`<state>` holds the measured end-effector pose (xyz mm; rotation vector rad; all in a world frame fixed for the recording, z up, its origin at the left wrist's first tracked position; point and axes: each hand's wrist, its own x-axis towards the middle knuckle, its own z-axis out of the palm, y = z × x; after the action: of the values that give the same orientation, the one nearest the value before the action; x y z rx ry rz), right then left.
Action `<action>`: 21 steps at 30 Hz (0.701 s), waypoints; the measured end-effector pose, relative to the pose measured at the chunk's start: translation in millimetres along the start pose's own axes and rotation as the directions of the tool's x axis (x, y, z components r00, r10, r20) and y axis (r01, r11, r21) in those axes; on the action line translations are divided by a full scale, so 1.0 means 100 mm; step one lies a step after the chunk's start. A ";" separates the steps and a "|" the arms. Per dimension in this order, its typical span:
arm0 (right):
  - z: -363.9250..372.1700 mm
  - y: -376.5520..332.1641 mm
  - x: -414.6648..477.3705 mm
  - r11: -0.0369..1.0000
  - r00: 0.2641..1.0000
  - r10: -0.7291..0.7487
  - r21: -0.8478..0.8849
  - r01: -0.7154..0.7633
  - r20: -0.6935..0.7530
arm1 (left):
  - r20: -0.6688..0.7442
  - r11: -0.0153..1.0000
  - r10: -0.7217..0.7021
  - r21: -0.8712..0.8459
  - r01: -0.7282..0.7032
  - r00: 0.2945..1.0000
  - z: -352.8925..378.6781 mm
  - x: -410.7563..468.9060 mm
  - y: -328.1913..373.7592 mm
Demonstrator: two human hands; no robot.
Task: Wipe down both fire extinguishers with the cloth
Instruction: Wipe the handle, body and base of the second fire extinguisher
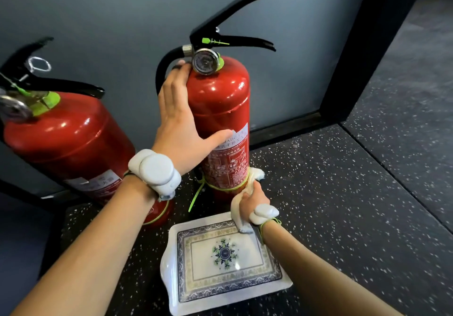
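Two red fire extinguishers stand on the speckled floor against a grey wall. The right extinguisher [220, 105] is upright at centre, with a black lever, a hose and a round gauge. My left hand [180, 124] grips its upper body, fingers spread around the left side up to the gauge. My right hand [252, 199] holds a white cloth [239, 214] pressed against the lower right of that cylinder, near its base. The left extinguisher [63, 139] stands apart at the left, partly hidden behind my left forearm.
A white patterned rectangular tray [171, 266] lies on the floor right in front of the right extinguisher, under my right wrist. A black door frame [353, 70] rises at the right. A green cord [196, 198] hangs by the base.
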<state>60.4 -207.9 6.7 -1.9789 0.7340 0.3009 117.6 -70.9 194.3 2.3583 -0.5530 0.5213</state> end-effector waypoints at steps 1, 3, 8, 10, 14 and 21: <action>0.00 -0.02 0.01 1.000 1.000 0.020 0.000 -0.020 0.020 | 0.000 1.000 0.003 -0.001 -0.003 1.000 0.00 0.00 0.00; -0.03 -0.09 0.02 0.999 0.998 0.037 -0.001 -0.037 0.051 | -0.004 1.000 0.007 0.000 -0.007 1.000 0.00 0.01 0.00; -0.27 -0.37 -0.31 0.936 0.995 -0.098 0.336 0.102 -0.030 | 0.008 1.000 0.014 0.002 -0.014 1.000 -0.03 0.03 -0.02; -0.39 -0.55 -0.53 0.819 0.965 -0.237 0.512 0.260 -0.111 | 0.012 1.000 0.020 -0.007 -0.020 1.000 -0.05 0.04 -0.03; -0.67 -0.94 -0.88 0.629 0.832 -0.522 0.574 0.525 -0.189 | -0.027 0.995 0.021 -0.098 -0.024 0.999 -0.05 0.04 -0.01; -0.39 -0.46 -0.47 0.824 0.899 -0.382 0.361 0.436 -0.214 | -0.039 0.997 0.027 -0.065 -0.030 0.999 -0.04 0.03 -0.01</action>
<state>47.7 -207.5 82.2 -1.7111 0.3887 -0.2324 119.6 -68.3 197.6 2.2769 -0.5787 0.5517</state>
